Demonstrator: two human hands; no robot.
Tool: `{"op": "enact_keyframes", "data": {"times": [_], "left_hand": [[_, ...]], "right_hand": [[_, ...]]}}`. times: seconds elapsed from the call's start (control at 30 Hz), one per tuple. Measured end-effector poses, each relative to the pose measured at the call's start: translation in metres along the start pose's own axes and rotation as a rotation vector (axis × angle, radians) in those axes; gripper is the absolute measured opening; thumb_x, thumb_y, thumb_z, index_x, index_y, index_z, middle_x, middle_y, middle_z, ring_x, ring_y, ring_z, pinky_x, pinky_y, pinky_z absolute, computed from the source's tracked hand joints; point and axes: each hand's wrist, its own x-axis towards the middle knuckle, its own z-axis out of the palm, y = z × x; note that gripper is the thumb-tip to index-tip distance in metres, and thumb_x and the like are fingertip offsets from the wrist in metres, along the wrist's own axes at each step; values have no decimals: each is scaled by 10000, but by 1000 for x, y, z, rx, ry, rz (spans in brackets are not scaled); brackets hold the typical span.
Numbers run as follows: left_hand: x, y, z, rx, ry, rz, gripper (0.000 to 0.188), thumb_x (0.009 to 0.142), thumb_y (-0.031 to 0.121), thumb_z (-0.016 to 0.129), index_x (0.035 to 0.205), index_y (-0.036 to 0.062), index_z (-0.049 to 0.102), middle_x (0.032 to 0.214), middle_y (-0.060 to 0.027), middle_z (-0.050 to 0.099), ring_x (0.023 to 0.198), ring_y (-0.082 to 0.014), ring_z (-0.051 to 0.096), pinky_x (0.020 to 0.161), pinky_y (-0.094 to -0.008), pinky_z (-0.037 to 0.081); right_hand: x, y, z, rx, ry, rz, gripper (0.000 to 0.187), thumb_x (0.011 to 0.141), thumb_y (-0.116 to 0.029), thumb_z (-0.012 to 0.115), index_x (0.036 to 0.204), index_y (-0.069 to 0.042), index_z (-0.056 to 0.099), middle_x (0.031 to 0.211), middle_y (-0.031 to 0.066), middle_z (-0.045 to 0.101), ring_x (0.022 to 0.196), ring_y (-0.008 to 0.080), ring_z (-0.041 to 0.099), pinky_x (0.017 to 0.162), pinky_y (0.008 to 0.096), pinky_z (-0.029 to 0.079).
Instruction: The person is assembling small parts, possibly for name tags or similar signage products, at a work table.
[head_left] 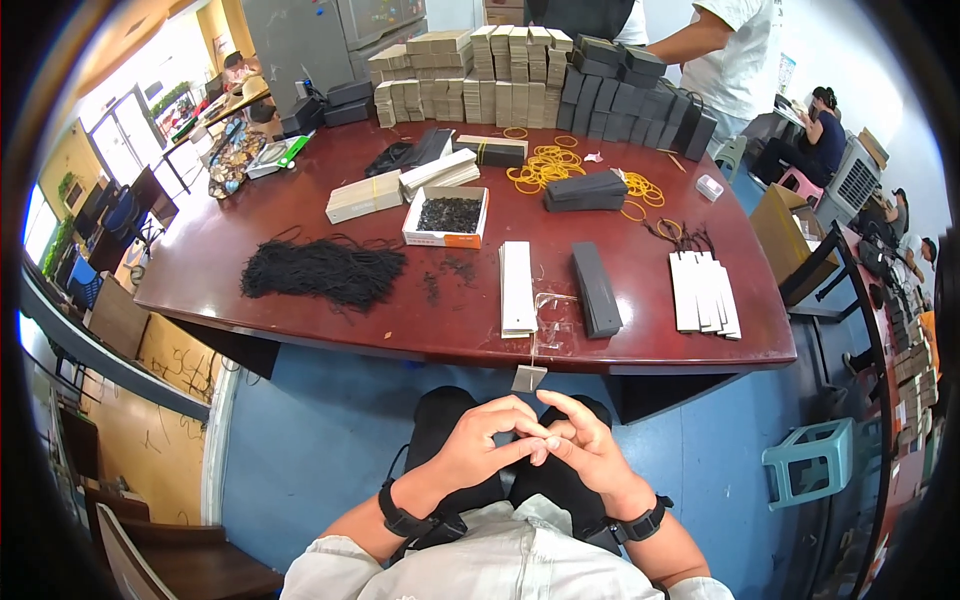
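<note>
My left hand [494, 440] and my right hand [588, 447] meet above my lap, in front of the desk's near edge. Thumb and fingertips of the left are pinched together; the right thumb presses against them while its index finger arches up. Anything between the fingertips is too small to make out. Just beyond them, a small grey square piece [528, 378] hangs at the desk edge. On the desk lie a stack of white strips [517, 290], a dark grey stack [597, 290], white tags with black cords [703, 293], and a bundle of black cords [322, 270].
The dark red desk [420, 322] carries an open box [447, 239] of small black bits, yellow rubber bands [550, 170] and a wall of stacked cards [510, 85]. A teal stool [808, 463] stands at right. A person [730, 60] is behind the desk.
</note>
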Motion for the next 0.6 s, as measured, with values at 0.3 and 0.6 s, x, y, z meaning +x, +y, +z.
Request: {"op": "enact_keyframes", "data": {"times": [0.3,0.6], "left_hand": [[-2,2,2,274,105,129,67,844,85,689,906,63,698,868,-76,640,777,-233,621,703,-319,502],[58,16,-91,717,362,-39,115,790,112,714,854,37,655,788,-80,610,711,-221,620,656,-320,497]], "right_hand": [[0,11,0,-67,121,50,273,960,-108,618,1209,2,591,898,42,658,801,94,607,752,245,502],[-8,20,-8,-58,235,78,108,931,-100,659,992,-11,673,826,18,660,733,63,590,671,217,486]]}}
